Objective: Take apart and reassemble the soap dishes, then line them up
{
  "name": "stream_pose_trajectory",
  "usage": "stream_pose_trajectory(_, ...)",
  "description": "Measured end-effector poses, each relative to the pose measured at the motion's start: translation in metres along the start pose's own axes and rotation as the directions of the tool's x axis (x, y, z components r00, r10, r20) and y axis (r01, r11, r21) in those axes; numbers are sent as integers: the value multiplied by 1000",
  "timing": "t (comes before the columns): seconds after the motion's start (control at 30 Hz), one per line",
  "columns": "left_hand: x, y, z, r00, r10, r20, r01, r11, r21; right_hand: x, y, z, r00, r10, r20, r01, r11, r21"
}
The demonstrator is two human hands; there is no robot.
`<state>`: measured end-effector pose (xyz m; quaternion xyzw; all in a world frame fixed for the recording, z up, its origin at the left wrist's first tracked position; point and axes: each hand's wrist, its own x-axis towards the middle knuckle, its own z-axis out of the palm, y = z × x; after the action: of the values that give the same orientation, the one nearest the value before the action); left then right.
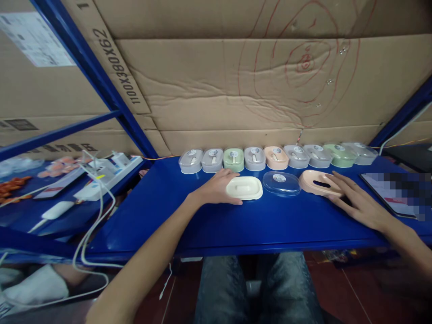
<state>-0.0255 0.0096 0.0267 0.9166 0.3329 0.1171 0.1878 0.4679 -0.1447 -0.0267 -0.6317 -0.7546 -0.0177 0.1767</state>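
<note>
A cream oval dish [245, 187] with a raised inner shape lies on the blue tabletop. Its left end sits between the thumb and fingers of my left hand [218, 186]. To the right, my right hand [357, 198] grips the near-right side of a peach oval case piece [312, 183] that has a dark slot in its top. Between these two pieces rests a clear oval lid [281, 183] with a round label, touched by neither hand. Part of the peach piece is hidden behind my right fingers.
Along the back stands a row of lidded oval cases, several grey [254, 159], some green [233, 160] and one peach [276, 158]. A tablet [391, 193] lies at the right. White cables and a power strip [114, 173] occupy the left shelf. Cardboard [216, 81] backs the table.
</note>
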Motion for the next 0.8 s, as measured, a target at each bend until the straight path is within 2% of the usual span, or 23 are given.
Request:
stream_pose_trajectory(0.4,-3,2,-7,1000,10,24,-11,1000,17,3,-4,2,997,33,-63,-34,999,-14)
stream_pose_trajectory(0.67,-3,2,-9,1000,-4,21,4,1000,3,6,-5,0,981,143,-129,-134,988,82)
stream_pose_trajectory(0.8,-3,1,-9,1000,3,29,-3,1000,3,9,3,-2,975,190,-119,-170,972,160)
